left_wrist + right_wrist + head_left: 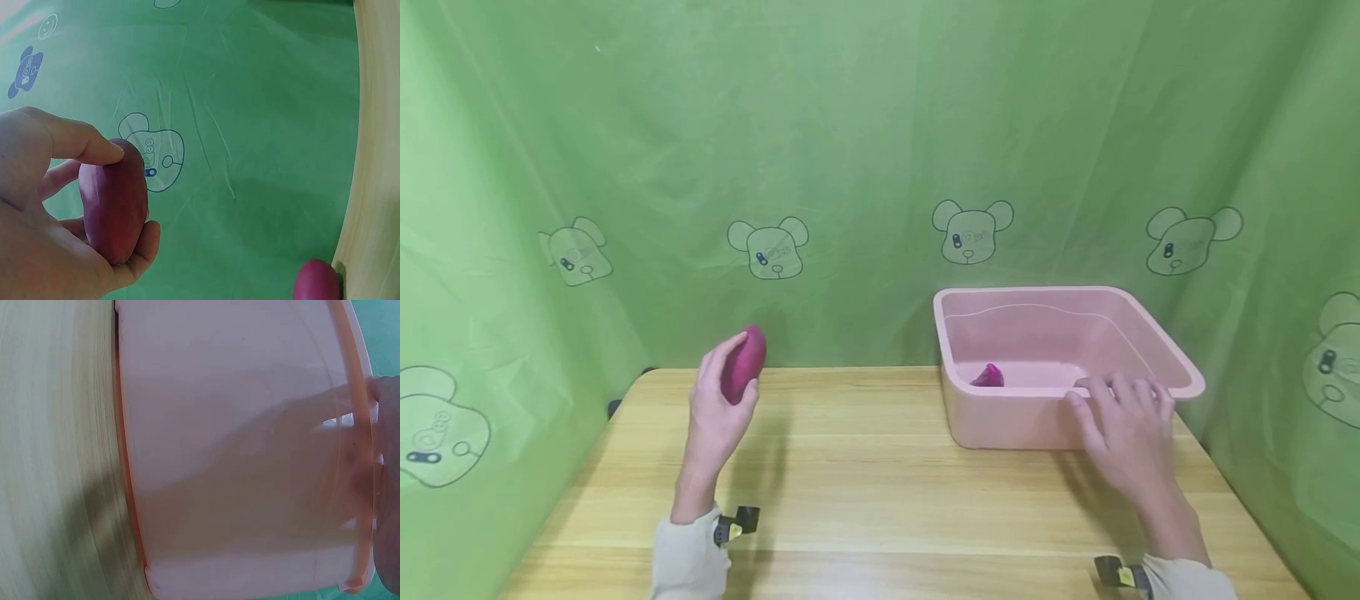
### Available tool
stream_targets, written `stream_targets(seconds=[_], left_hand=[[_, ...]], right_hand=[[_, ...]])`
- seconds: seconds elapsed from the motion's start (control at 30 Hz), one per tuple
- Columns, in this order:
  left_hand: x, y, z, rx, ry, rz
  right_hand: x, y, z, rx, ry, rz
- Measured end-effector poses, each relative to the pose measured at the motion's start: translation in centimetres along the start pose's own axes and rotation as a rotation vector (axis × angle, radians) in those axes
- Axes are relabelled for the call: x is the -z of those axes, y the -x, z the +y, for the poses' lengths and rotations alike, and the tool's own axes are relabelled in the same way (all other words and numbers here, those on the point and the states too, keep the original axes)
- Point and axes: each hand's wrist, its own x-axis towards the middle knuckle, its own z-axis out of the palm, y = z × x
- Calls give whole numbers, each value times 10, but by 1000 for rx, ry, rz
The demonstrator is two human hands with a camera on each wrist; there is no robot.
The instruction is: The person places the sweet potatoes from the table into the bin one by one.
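My left hand [715, 408] holds a reddish-purple sweet potato [745, 365] above the left side of the table. In the left wrist view, the thumb and fingers close around the sweet potato [115, 203], which stands lengthwise between them. To the right, my right hand [1131, 429] grips the front rim of a pink plastic basin [1022, 417], its fingers hooked over the edge. At the right side of the right wrist view, the same hand [389, 487] lies along the rim. Inside the basin is a magenta thing [990, 376], partly hidden by the front wall.
A second magenta, rounded thing [317, 281] shows by the tabletop in the left wrist view. The wooden table [850, 500] carries the basin at its back right. Green curtains [865, 125] printed with bear heads enclose the back and both sides.
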Motion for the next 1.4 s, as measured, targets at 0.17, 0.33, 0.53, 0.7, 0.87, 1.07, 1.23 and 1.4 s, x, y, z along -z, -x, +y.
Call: stream_targets(seconds=[0.17,0.33,0.53,0.7,0.87,1.07,1.23,1.4], left_hand=[[-2,0,2,2,3,-8],[-3,1,4,2,14,-15],[-5,0,4,-7,17,-20],[-4,0,4,-3,16,-22],[-5,0,4,6,23,-30],[-6,0,6,5,24,-32],[-7,1,8,-1,27,-36],[-9,2,8,-27,33,-38]], right_hand=[[1,0,-1,-4,0,-2],[1,0,-1,0,3,3],[1,0,-1,6,5,12],[0,0,-1,5,5,9],[0,0,-1,5,4,15],[1,0,0,3,6,14],[1,0,-1,4,6,10],[2,0,-1,8,5,11]])
